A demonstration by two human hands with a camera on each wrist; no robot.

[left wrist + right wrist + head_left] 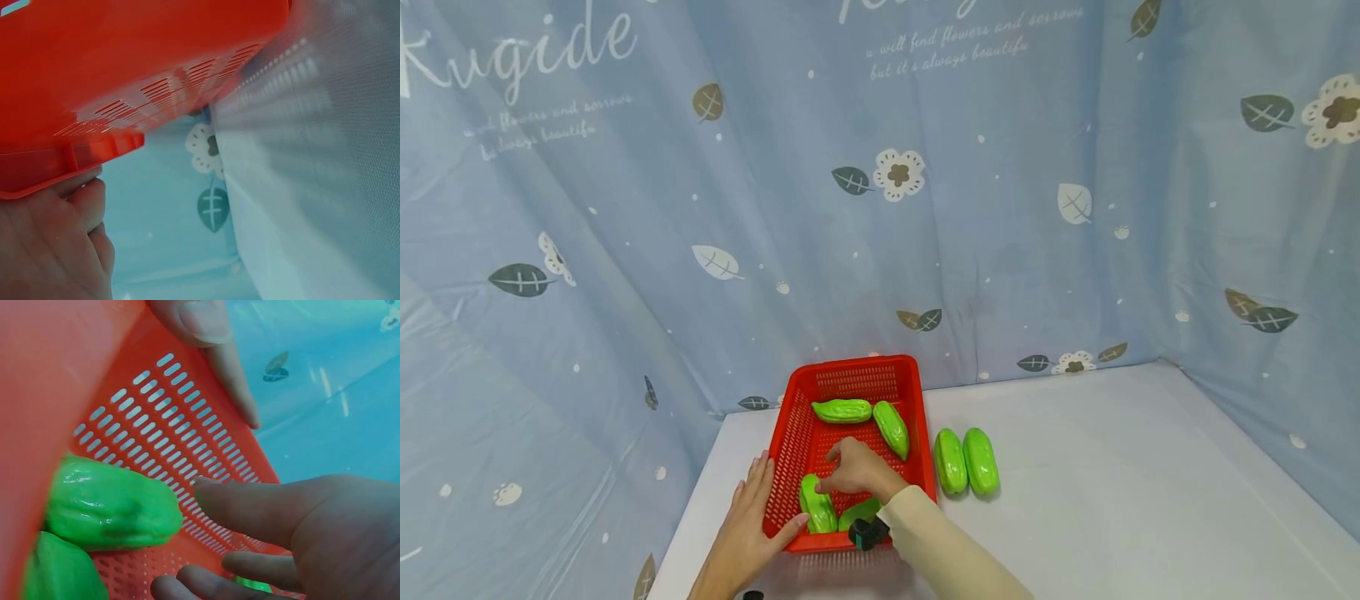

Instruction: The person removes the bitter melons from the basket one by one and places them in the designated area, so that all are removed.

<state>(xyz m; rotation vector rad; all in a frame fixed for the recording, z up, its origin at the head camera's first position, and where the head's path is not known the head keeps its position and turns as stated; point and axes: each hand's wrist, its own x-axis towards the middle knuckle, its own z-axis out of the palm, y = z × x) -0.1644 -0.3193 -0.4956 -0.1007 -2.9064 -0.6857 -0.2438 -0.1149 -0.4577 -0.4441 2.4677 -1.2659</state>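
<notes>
A red plastic basket (796, 546) with slotted walls stands on the white table. My left hand (747, 529) holds its near left corner, fingers along the outer rim and the thumb over the edge; in the left wrist view, fingers bend beneath the rim. My right hand (859, 468) reaches into the basket, thumb and fingers spread. Close to its fingertips lies a shiny green gourd-like vegetable (112, 503), with a gap between them in the right wrist view. Another green one (62, 569) lies beside it, partly hidden by my right arm in the head view.
Two more green vegetables, one lying crosswise (842, 411) and one slanted (891, 430), sit at the basket's far end. Outside on the right, a pair (951, 462) lies side by side on the white table (1112, 500). A blue patterned curtain (985, 208) hangs behind.
</notes>
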